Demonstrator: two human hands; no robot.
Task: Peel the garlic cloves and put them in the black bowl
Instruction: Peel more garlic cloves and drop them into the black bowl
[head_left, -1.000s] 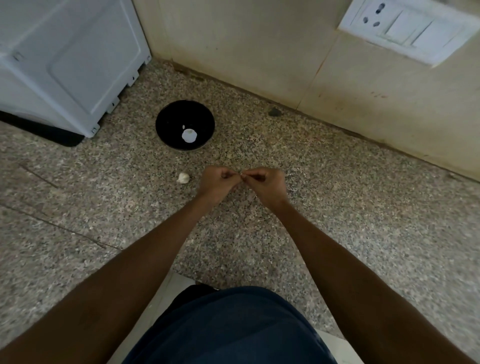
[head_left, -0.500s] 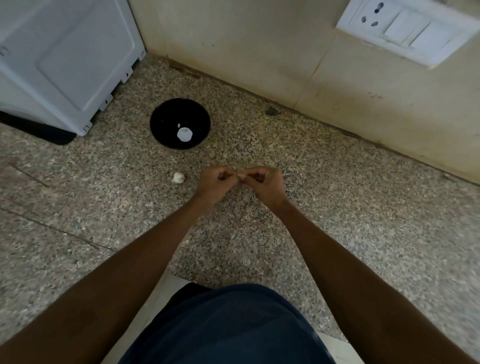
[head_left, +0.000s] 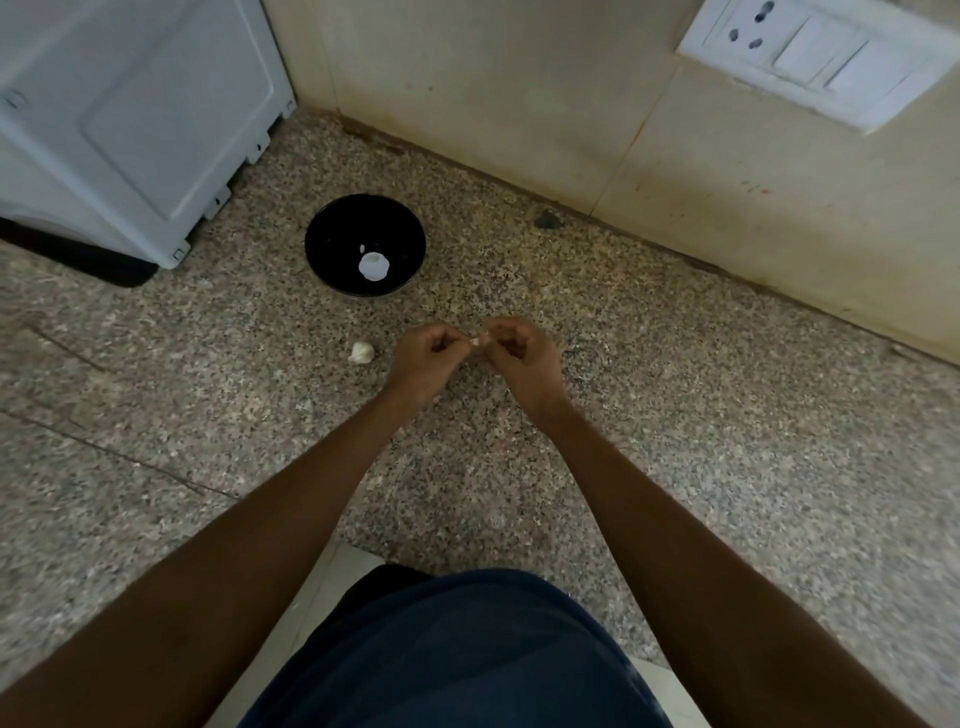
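Observation:
A small pale garlic clove (head_left: 477, 340) is pinched between the fingertips of both my hands over the speckled granite counter. My left hand (head_left: 427, 361) holds its left end and my right hand (head_left: 522, 358) its right end, fingers curled. Beyond my hands sits the black bowl (head_left: 332, 228), with a white peeled garlic piece (head_left: 373, 265) and a tiny white fleck in it. Another garlic piece (head_left: 361, 352), pale and unpeeled-looking, lies on the counter just left of my left hand.
A white appliance (head_left: 130, 114) stands at the back left on a dark base. The beige wall (head_left: 519, 104) runs along the back, with a white switch and socket plate (head_left: 810, 57) at upper right. A small dark chip (head_left: 546, 220) lies near the wall.
My hands stay together on the clove, with the fingertips shifting slightly. The view has drifted a little; bowl and loose garlic piece have not moved on the counter.

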